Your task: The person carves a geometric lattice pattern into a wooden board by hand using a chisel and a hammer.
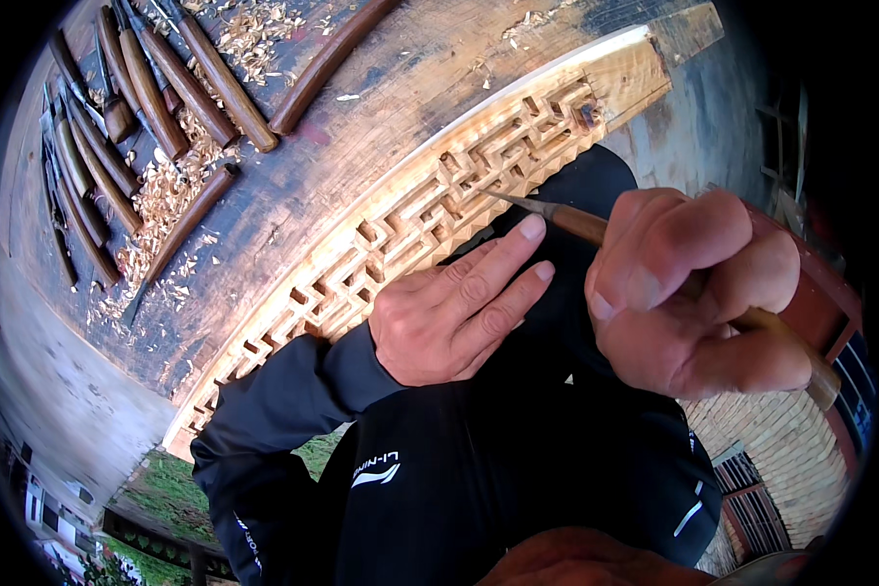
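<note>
Right hand (698, 293) clenching a carving tool (578, 225), I'm resting my open left hand (459, 317) on a mostly fretted board (393, 232). Its far-right end (630, 80) is looking uncut.

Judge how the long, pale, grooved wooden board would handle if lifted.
The long, pale, grooved wooden board is probably stiff, since a solid-looking uncarved border runs beside the cuts. Its narrow ridges may be fragile, with grooves close around them. Being long, it might tip if held near one end.
</note>
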Demonstrator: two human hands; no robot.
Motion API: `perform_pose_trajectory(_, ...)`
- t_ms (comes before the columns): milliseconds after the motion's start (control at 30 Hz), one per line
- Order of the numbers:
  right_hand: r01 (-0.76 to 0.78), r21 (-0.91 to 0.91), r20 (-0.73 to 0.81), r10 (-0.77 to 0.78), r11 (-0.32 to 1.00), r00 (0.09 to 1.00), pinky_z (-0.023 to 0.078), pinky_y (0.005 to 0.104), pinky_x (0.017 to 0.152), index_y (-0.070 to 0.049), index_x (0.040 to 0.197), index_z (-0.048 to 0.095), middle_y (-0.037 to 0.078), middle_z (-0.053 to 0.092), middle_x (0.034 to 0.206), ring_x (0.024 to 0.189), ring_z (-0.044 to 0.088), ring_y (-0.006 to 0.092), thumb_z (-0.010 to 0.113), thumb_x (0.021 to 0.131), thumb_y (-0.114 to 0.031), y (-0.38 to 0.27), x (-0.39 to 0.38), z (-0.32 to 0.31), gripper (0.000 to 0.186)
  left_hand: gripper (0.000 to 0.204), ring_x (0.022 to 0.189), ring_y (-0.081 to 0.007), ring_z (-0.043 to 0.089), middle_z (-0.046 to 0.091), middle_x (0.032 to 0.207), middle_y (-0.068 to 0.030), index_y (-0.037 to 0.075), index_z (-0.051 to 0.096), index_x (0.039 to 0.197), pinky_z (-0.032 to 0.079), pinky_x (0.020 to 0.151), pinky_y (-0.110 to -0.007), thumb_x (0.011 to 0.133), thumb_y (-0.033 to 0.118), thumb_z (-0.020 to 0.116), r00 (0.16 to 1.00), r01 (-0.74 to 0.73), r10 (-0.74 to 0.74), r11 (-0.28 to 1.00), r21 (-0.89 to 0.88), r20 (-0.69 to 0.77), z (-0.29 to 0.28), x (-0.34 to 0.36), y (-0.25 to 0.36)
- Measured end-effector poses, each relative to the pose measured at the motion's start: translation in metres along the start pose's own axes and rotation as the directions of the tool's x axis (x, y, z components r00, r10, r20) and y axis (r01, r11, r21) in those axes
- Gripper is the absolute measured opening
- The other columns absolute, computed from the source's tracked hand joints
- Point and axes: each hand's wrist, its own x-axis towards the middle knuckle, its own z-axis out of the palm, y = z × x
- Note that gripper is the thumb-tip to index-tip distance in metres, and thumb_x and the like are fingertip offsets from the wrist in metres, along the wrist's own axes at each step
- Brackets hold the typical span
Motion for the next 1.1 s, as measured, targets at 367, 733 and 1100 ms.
perform_pose_trajectory(367, 0.140, -0.043, -0.112, -0.144, 0.989, 0.983, 0.044, 0.0236, 0.045, -0.017, 0.089, 0.034, 0.002, 0.041, 0.086, 0.063, 0.051, 0.0150, 0.023, 0.117, -0.054, 0.020, -0.005, 0.005, 0.047, 0.060, 0.114, -0.0282, 0.078, 0.064, 0.150, -0.0266, 0.006, 0.074, 0.138, 0.065, 0.078, -0.029, 0.079, 0.011, 0.082, 1.000, -0.019, 0.018, 0.999, 0.042, 0.024, 0.005, -0.001, 0.000)
perform_pose_trajectory(733, 0.107, -0.089, -0.122, -0.118, 0.990, 0.986, 0.044, 0.0218, 0.044, -0.014, 0.088, 0.034, 0.006, 0.043, 0.075, 0.054, 0.047, 0.0128, 0.020, 0.116, -0.057, 0.021, -0.001, 0.009, 0.054, 0.059, 0.107, -0.0239, 0.080, 0.064, 0.151, -0.0268, 0.007, 0.075, 0.136, 0.064, 0.071, -0.028, 0.077, 0.009, 0.081, 1.000, -0.017, 0.017, 0.998, 0.055, -0.006, 0.008, -0.004, -0.002)
perform_pose_trajectory(1100, -0.084, -0.091, -0.141, 0.070, 0.992, 0.987, 0.041, 0.0209, 0.045, -0.013, 0.088, 0.037, 0.012, 0.056, 0.075, 0.048, 0.045, 0.0129, 0.017, 0.117, -0.058, 0.011, 0.000, 0.009, 0.057, 0.055, 0.091, -0.0191, 0.080, 0.065, 0.150, -0.0277, 0.007, 0.078, 0.131, 0.061, 0.063, -0.026, 0.076, 0.007, 0.079, 0.998, -0.014, 0.018, 0.998, 0.066, -0.054, 0.013, -0.006, -0.004)
